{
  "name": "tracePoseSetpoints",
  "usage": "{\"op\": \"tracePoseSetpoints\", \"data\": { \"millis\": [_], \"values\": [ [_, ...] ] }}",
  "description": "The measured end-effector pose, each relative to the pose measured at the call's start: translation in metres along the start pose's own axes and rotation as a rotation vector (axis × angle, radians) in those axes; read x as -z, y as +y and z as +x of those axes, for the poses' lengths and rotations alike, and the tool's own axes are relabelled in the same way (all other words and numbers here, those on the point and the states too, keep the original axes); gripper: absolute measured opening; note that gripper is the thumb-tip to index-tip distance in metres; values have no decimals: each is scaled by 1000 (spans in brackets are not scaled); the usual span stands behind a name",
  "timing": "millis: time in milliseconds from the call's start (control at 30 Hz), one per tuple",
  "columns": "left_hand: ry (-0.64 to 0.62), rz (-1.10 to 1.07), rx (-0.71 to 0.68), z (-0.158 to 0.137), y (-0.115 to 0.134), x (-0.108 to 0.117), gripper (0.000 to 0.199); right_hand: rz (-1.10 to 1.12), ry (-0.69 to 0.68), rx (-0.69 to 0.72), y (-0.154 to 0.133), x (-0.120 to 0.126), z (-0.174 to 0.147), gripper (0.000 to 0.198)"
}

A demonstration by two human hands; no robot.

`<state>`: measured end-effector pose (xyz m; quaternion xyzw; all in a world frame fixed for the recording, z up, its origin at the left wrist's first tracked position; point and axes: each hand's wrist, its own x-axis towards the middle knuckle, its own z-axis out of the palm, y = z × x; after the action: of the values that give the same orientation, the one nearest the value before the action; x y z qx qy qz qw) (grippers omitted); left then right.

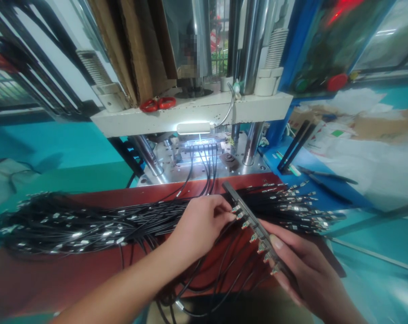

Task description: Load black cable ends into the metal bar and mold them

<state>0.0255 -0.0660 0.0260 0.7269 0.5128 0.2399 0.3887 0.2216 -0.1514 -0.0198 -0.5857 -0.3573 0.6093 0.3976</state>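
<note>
My right hand (300, 263) grips a long dark metal bar (249, 213) near its lower end, thumb on top, holding it slanted over the red work board (99, 279). A row of several small cable connectors (253, 237) sticks out along the bar's left edge, with black cables hanging below. My left hand (204, 220) is closed in a pinch at the upper end of that row, by the topmost connectors; the fingertips are on a black cable's end there. Behind both hands lies a thick bundle of black cables (99, 220) with metal-tipped ends.
Ahead stands a press with a white plate (156, 118), steel columns (254, 143) and a lit mould (200, 155) with black cables in it. Red-handled scissors (157, 104) lie on the plate. To the right are black tweezers (325, 180), a red button (337, 82) and white bags (366, 130).
</note>
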Motion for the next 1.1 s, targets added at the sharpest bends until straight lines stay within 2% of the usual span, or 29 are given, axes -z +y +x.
{"op": "tracePoseSetpoints", "data": {
  "millis": [133, 367, 633, 767, 833, 900, 1000, 1100],
  "values": [
    [-137, -193, 139, 3, -2, 5, 24, -15, -29, 24, -1, 2, 0, 68],
    [-156, -70, 78, 8, -2, 5, 30, -37, 15, 67, -2, 0, -2, 68],
    [-179, -141, 139, 11, -6, 2, 27, -87, -24, 69, 4, 1, 0, 60],
    [-179, -123, 107, 12, -4, 3, 28, -115, 7, 49, 2, -1, 1, 61],
    [-140, -87, 40, 12, -1, 11, 30, -116, -12, 24, 1, -1, 3, 62],
    [-50, -43, -10, 11, 1, 27, 33, -148, -79, 70, -1, 1, 6, 61],
    [59, 32, 11, 10, -2, 57, 38, -253, -134, 156, -4, 6, 10, 50],
    [194, 123, 18, 16, -15, 84, 33, -310, -154, 128, -11, 12, 9, 40]
  ]
}}
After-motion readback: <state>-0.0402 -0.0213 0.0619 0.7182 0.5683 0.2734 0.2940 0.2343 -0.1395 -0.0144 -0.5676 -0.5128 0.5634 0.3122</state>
